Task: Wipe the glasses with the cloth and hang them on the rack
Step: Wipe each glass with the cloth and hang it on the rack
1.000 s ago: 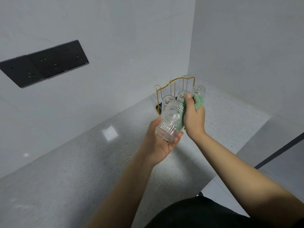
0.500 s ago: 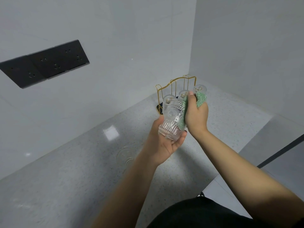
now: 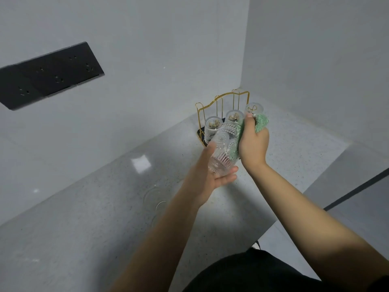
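My left hand (image 3: 207,175) cradles a clear embossed glass (image 3: 223,150) from below, above the counter. My right hand (image 3: 253,144) grips a green cloth (image 3: 261,123) and presses it against the right side of that glass. Just behind stands the gold wire rack (image 3: 223,98) on a dark base. Three glasses hang upside down on it: one at the left (image 3: 212,126), one in the middle (image 3: 234,116) and one at the right (image 3: 254,108). Another clear glass (image 3: 154,198) stands on the counter, left of my left forearm.
The speckled grey counter (image 3: 94,228) runs into a corner between two white walls. A black socket panel (image 3: 48,74) sits on the left wall. The counter's front edge drops to a grey floor with a dark strip (image 3: 357,190) at right.
Both hands with the glass and cloth have drifted slightly up and right, toward the rack. My left fingers have loosened under the glass as it turns against the cloth.
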Demonstrator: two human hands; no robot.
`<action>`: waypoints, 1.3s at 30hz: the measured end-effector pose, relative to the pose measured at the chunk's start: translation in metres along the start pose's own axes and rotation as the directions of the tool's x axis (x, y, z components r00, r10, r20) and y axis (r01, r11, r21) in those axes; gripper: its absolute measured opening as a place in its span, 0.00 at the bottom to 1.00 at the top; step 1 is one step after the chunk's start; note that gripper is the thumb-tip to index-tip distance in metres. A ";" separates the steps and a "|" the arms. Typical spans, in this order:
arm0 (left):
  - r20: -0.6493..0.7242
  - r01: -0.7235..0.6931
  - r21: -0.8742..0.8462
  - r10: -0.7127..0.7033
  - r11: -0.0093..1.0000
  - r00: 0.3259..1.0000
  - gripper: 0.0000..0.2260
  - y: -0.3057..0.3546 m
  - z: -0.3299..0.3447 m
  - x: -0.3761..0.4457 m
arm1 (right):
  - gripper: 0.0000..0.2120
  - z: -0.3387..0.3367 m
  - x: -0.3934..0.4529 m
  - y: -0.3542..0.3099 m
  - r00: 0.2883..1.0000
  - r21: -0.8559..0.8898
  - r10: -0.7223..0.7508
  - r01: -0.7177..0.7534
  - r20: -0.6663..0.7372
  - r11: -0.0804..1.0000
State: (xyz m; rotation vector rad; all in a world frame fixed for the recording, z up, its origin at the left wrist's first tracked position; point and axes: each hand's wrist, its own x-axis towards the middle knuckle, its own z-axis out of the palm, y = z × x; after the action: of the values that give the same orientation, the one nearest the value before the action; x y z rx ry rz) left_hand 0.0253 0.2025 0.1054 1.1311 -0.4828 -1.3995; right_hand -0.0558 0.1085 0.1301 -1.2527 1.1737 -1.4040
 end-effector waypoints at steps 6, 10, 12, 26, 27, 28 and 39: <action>-0.153 -0.082 0.194 0.113 0.977 0.982 0.26 0.005 0.007 0.026 | 0.20 0.003 0.024 0.008 0.999 -0.045 0.049 -0.049 0.008 0.998; 0.005 0.211 -0.224 -0.216 0.951 0.976 0.23 0.014 0.014 0.049 | 0.18 0.002 0.049 0.010 0.999 0.095 0.012 -0.016 0.037 0.995; -0.010 0.226 -0.204 -0.233 0.953 0.972 0.26 0.014 0.023 0.066 | 0.19 0.004 0.067 0.013 0.999 0.083 0.018 -0.020 0.027 0.996; -0.139 0.215 -0.259 -0.256 0.942 0.957 0.24 0.035 0.054 0.166 | 0.16 0.024 0.175 0.058 0.986 0.071 0.101 -0.111 0.135 0.991; -0.139 0.222 -0.244 -0.260 0.944 0.955 0.25 0.035 0.054 0.171 | 0.17 0.026 0.181 0.059 0.986 0.060 0.094 -0.103 0.135 0.993; -0.160 0.206 -0.202 -0.239 0.958 0.958 0.26 0.033 0.055 0.177 | 0.19 0.030 0.188 0.060 0.986 0.041 0.110 -0.116 0.127 0.992; -0.397 -0.138 0.456 0.340 0.879 0.852 0.29 0.044 0.037 0.215 | 0.18 0.078 0.225 0.070 0.950 -0.083 0.251 -0.240 0.184 0.967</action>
State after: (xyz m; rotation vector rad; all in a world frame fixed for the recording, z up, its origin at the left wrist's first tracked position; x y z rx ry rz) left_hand 0.0571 -0.0170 0.0857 1.6367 -0.5621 -0.7689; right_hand 0.0030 -0.1307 0.0979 -1.2084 1.1977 -1.0468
